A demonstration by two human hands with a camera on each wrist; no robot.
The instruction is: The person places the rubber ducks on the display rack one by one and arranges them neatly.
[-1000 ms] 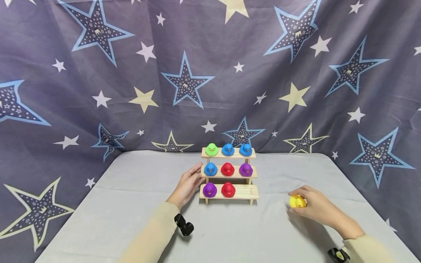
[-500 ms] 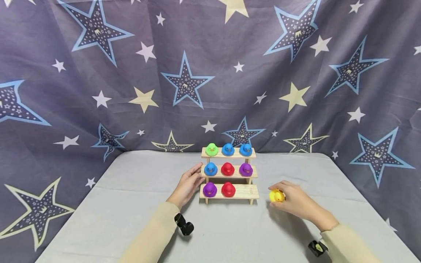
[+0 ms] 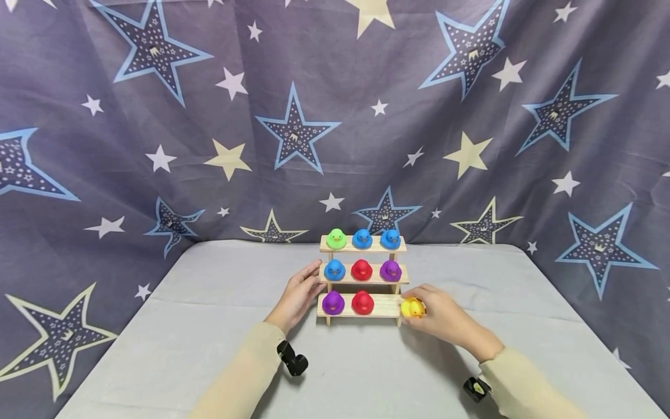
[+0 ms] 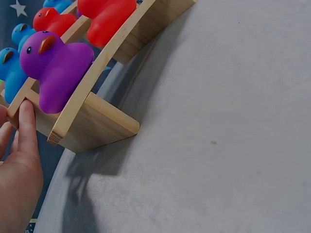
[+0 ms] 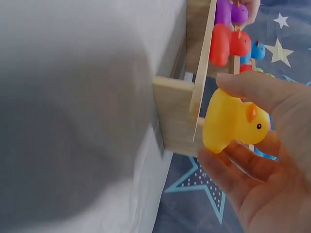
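A three-tier wooden display stand holds rubber ducks in green, blue, red and purple. My left hand grips the left end of its middle tier, with fingers on either side of the board's end in the left wrist view. My right hand pinches a yellow rubber duck between thumb and fingers. In the head view this duck overlaps the right end of the bottom tier. On that tier sit a purple duck and a red duck, with bare board to the right of the red one.
The stand is on a pale grey cloth-covered table. Behind it hangs a dark star-patterned curtain. A green duck and two blue ducks fill the top tier; blue, red and purple ducks fill the middle one.
My right hand has carried the yellow duck leftward from the right side of the table to the bottom tier's right end. The left hand and the stand have stayed in place.
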